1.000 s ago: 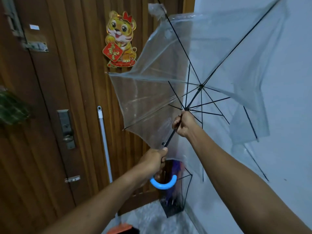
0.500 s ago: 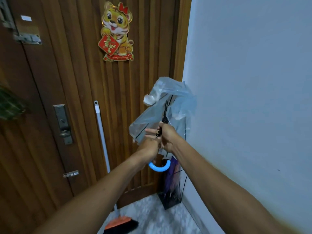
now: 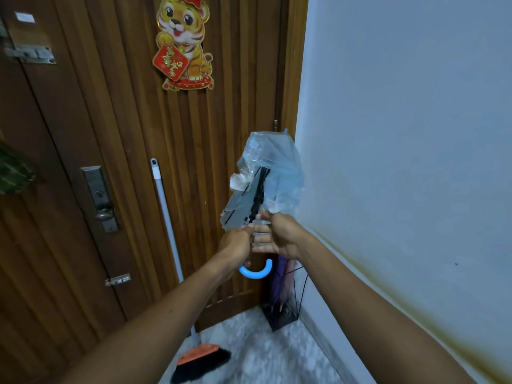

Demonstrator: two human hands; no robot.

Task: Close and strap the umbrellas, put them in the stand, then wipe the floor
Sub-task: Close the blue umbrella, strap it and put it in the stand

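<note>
Currently held: a clear umbrella [image 3: 266, 173], folded down but loose and puffed, is held upright in front of a wooden door [image 3: 110, 162], close to a pale wall [image 3: 401, 134].
Left hand: the left hand [image 3: 235, 242] is curled round the shaft just above the blue hooked handle [image 3: 256, 273], which hangs below the fist.
Right hand: the right hand [image 3: 277, 236] is set against the lower end of the canopy, with the thumb raised by the shaft and the fingers lying fairly straight toward the left hand. Whether anything is pinched cannot be told, because the fingers are blurred.
Closing: judged done for this umbrella, as the ribs are drawn in along the shaft.
Strapping: judged not done. The plastic is not wrapped tight, and no fastened strap can be seen.
Stand: a black wire stand [image 3: 279, 314] is placed in the corner, low beneath the hands. A purple umbrella [image 3: 277, 281] is already stood in it. The clear umbrella is held well above it.
Floor: the marbled floor [image 3: 263, 356] is judged not yet wiped. No cloth is seen, and wetness cannot be made out. A broom [image 3: 202, 358] is leaned against the door.
Left to do: the canopy is to be rolled and strapped, the umbrella lowered into the stand, and the floor wiped.
</note>
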